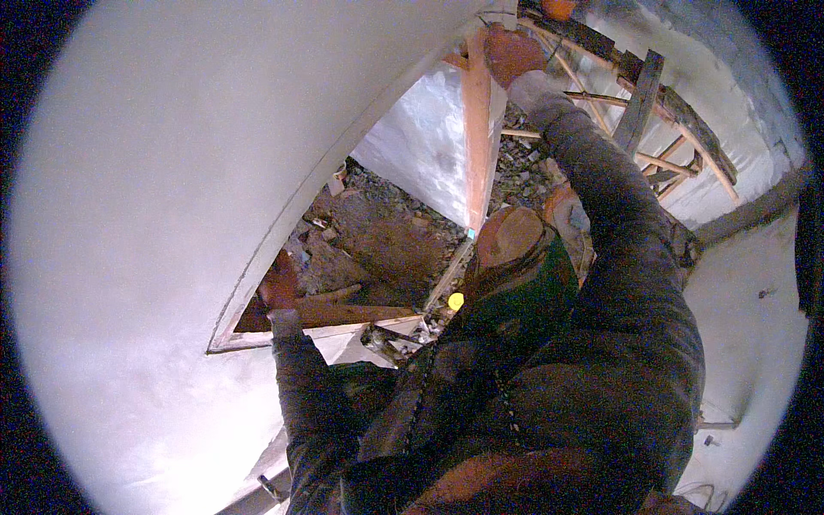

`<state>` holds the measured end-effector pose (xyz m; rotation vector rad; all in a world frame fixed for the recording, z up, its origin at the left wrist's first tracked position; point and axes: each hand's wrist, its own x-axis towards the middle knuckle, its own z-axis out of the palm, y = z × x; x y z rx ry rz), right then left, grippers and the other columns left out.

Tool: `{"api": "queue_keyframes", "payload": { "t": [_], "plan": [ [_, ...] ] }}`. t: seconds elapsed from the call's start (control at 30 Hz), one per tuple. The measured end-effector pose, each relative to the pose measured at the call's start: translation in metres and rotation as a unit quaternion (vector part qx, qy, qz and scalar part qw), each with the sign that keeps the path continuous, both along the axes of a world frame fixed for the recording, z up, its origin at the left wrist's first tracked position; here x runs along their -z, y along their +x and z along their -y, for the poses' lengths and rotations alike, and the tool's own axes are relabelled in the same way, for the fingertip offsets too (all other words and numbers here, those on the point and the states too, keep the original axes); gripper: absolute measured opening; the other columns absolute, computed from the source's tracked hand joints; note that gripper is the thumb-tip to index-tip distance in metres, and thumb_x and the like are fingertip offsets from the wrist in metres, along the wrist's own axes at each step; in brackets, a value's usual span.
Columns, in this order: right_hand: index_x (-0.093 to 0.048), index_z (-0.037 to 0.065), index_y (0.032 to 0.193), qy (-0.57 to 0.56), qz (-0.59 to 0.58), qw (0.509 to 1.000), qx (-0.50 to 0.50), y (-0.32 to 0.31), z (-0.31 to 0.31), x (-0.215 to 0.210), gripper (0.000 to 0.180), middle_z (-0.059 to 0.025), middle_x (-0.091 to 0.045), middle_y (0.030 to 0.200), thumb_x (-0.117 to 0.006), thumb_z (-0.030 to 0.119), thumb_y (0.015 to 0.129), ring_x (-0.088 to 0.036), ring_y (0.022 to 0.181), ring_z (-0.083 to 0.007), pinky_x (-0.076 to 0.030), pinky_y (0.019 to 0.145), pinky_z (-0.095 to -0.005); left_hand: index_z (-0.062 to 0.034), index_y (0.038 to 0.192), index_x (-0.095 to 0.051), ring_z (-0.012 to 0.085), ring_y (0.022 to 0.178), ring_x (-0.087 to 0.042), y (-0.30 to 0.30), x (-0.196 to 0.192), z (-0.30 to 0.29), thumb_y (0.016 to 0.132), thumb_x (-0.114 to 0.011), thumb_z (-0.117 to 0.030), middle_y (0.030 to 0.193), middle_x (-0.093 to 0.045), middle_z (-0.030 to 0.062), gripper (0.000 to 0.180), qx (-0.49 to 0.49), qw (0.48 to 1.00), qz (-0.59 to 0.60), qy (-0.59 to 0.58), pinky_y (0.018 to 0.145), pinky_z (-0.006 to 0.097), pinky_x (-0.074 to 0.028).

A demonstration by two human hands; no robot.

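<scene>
A wooden door frame (475, 129) lines an opening in the white wall (172, 172). High on its right-hand post, my right hand (513, 56) is closed round the wood near the wall edge, with the arm stretched far forward. My left hand (279, 281) grips the left-hand member (348, 316) of the frame, close to the wall's corner. Its fingers are dim and partly lost against the dark wood. Between the two sides a narrow sill strip (448, 273) runs along the ground.
Dirt and rubble (378, 236) cover the ground beyond the opening. Scrap planks and poles (639, 107) lean at the far right, with an orange object (558, 9) above them. A small yellow disc (456, 301) lies near the sill, beside my shoe (512, 236).
</scene>
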<state>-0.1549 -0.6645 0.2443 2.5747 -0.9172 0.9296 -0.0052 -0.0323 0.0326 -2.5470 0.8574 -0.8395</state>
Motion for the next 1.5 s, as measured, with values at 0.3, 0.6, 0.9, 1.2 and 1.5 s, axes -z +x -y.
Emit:
{"api": "queue_keyframes", "payload": {
  "t": [0.3,0.6,0.9,1.2,1.5],
  "plan": [
    [-0.058,0.002,0.116,-0.009,0.008,0.998,-0.068,0.000,-0.020,0.008,0.039,-0.0203,-0.074,0.081,-0.058,0.035,0.096,-0.074,0.072,-0.0400,-0.058,0.059,-0.0574,-0.0031,0.140,-0.055,0.0443,0.128,-0.057,-0.008,-0.013,0.013,0.095,-0.057,-0.023,0.141,-0.058,0.0268,0.049,-0.015,0.997,0.035,0.066,0.109,0.058,-0.044],
    [-0.056,-0.008,0.113,-0.064,0.011,0.993,-0.099,-0.016,-0.076,-0.011,0.068,-0.0263,-0.071,0.077,-0.054,0.059,0.098,-0.074,0.071,-0.0386,-0.060,0.058,-0.0523,-0.0040,0.141,-0.054,0.0431,0.132,-0.054,-0.004,0.001,0.004,0.096,-0.057,-0.023,0.143,-0.055,0.0267,0.049,-0.028,0.997,0.036,0.068,0.112,0.056,-0.042],
    [-0.051,-0.013,0.117,-0.109,-0.005,0.985,-0.131,-0.030,-0.108,-0.017,0.071,-0.0246,-0.072,0.076,-0.052,0.056,0.100,-0.075,0.075,-0.0406,-0.061,0.060,-0.0500,-0.0016,0.142,-0.050,0.0421,0.134,-0.052,-0.009,-0.002,0.016,0.099,-0.054,-0.023,0.145,-0.052,0.0276,0.048,-0.040,0.995,0.060,0.071,0.114,0.055,-0.042],
    [-0.052,-0.009,0.114,-0.043,-0.028,0.998,-0.035,-0.011,-0.118,-0.005,0.052,-0.0252,-0.072,0.079,-0.047,0.041,0.105,-0.074,0.074,-0.0399,-0.061,0.062,-0.0507,-0.0001,0.144,-0.046,0.0416,0.137,-0.049,0.016,0.010,0.014,0.101,-0.052,-0.023,0.149,-0.047,0.0286,0.049,-0.182,0.871,0.300,0.343,0.116,0.054,-0.041],
    [-0.053,-0.007,0.110,-0.033,-0.048,0.992,-0.114,-0.036,-0.156,-0.025,0.039,-0.0266,-0.072,0.083,-0.050,0.031,0.102,-0.073,0.080,-0.0420,-0.060,0.071,-0.0518,-0.0022,0.149,-0.042,0.0434,0.140,-0.045,-0.011,-0.016,0.029,0.102,-0.050,-0.025,0.153,-0.042,0.0276,0.053,-0.065,0.992,0.082,0.068,0.117,0.057,-0.038]
  ]
}}
